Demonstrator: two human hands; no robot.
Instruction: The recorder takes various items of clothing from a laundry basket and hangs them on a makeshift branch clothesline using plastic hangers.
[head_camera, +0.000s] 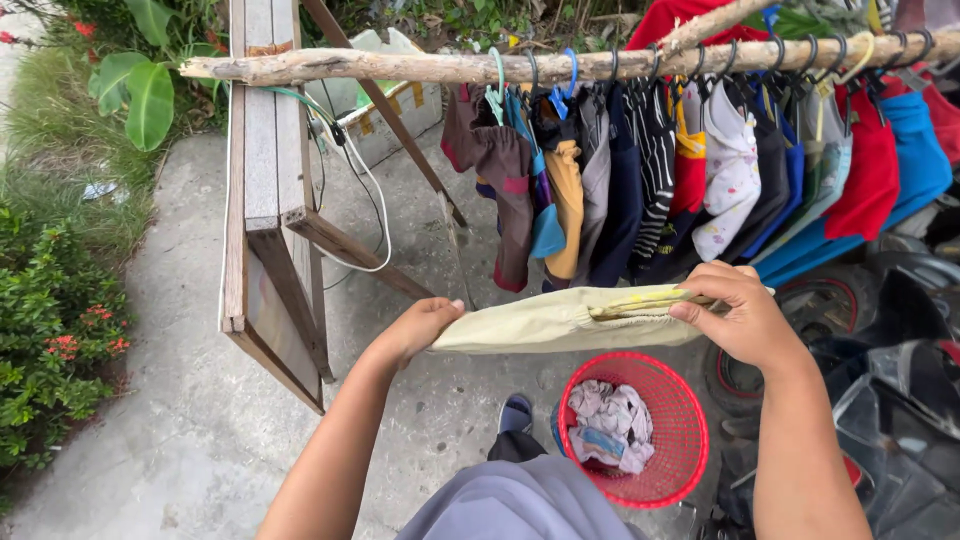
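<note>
The hands hold one pale yellow cloth garment (570, 320) stretched between them. The left hand (420, 328) is closed around the garment's left end, thumb on top and fingers curled under the fabric. The right hand (735, 315) pinches the right end, where the fabric is gathered into a ribbed, elastic-looking band; the fingers fold over its top edge.

The garment is thin woven cloth, matte, lightly creased, drawn into a flat, elongated shape. Its long axis runs nearly horizontal, left to right, with the right end slightly higher. The gathered band points toward the right hand; the plainer end points toward the left hand.

The garment hangs in the air directly above the round red plastic mesh basket (680, 400). The basket stands on the rough grey concrete floor (180, 400) and contains crumpled pale patterned cloths (608, 425).

Above and behind the basket, a rough, bark-stripped wooden pole (400, 66) runs horizontally. A row of hanging clothes (690, 170) on plastic hangers fills the pole's right portion; colours include brown, orange, navy, striped, white, red and blue.

Left of the basket stands a weathered wooden frame (270, 220) of flat planks with diagonal braces. Farther left of the basket grow green leafy shrubs with small red flowers (50, 320).
</note>
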